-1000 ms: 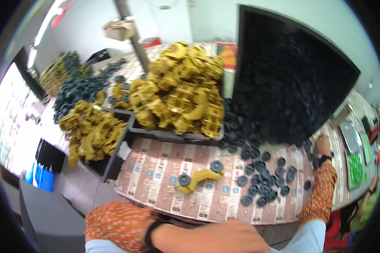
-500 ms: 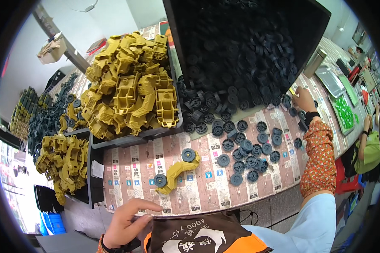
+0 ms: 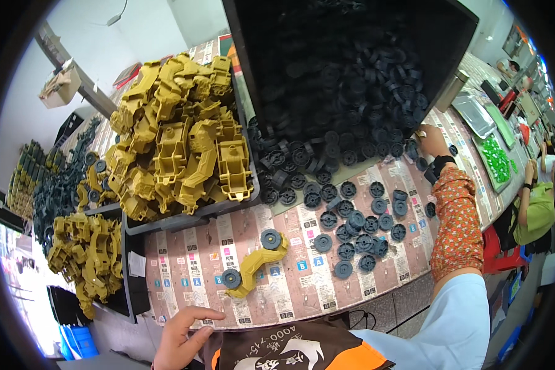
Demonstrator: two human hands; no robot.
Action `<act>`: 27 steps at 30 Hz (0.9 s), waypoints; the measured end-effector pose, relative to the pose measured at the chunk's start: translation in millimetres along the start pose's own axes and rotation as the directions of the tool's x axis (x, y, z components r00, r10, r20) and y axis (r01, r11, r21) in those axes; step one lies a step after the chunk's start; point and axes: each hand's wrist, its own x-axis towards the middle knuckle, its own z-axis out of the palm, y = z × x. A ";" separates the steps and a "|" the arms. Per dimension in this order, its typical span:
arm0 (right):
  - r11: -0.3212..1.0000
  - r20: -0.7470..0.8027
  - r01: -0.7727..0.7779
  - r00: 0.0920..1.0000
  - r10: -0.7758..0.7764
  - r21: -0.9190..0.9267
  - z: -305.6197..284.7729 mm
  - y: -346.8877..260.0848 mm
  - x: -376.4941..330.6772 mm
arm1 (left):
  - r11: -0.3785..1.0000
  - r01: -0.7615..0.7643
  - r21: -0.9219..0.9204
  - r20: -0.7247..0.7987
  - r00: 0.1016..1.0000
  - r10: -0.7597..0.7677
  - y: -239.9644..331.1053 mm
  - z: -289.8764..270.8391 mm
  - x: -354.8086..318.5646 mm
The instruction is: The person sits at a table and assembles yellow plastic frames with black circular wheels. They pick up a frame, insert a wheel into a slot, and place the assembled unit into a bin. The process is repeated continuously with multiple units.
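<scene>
My left hand [image 3: 186, 338] is at the table's near edge, index finger stretched out and thumb apart, holding nothing. Beyond it lies a yellow plastic chassis part [image 3: 251, 274] with a dark grey wheel [image 3: 271, 239] at its far end and another grey wheel [image 3: 231, 279] at its near end. My right hand [image 3: 435, 143] reaches out to the lower right corner of the tilted black bin [image 3: 453, 58]. Its fingers are curled together near a small yellowish bit; what they grip is mostly hidden. Loose dark wheels [image 3: 370, 224] are scattered between the hands.
A grey crate [image 3: 191, 221] heaped with yellow plastic parts [image 3: 172, 135] stands at the left, with a second dark crate [image 3: 135, 290] of yellow parts beside it. Dark wheels spill from the black bin. Green pieces [image 3: 494, 157] lie in a tray at right, near a co-worker [image 3: 530, 206].
The view has shifted slightly. My right hand has moved in closer against the bin's corner, its fingers more curled. My left hand stays near the table edge, and the chassis part lies unmoved.
</scene>
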 end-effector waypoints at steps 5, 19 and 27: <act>0.986 0.009 0.155 0.988 -0.155 0.056 25.8 11.6 22.1 | 0.989 0.144 -0.032 -0.123 0.981 -0.146 0.4 10.3 0.9; 0.920 0.156 0.165 0.960 -0.232 0.354 -98.6 -193.7 -202.0 | 0.971 -0.117 -0.210 0.200 0.967 0.160 -1.5 28.6 50.4; 0.938 0.183 0.248 0.938 -0.295 0.241 -55.4 -237.8 -215.0 | 0.969 -0.155 -0.192 0.481 0.845 0.231 0.1 67.5 75.4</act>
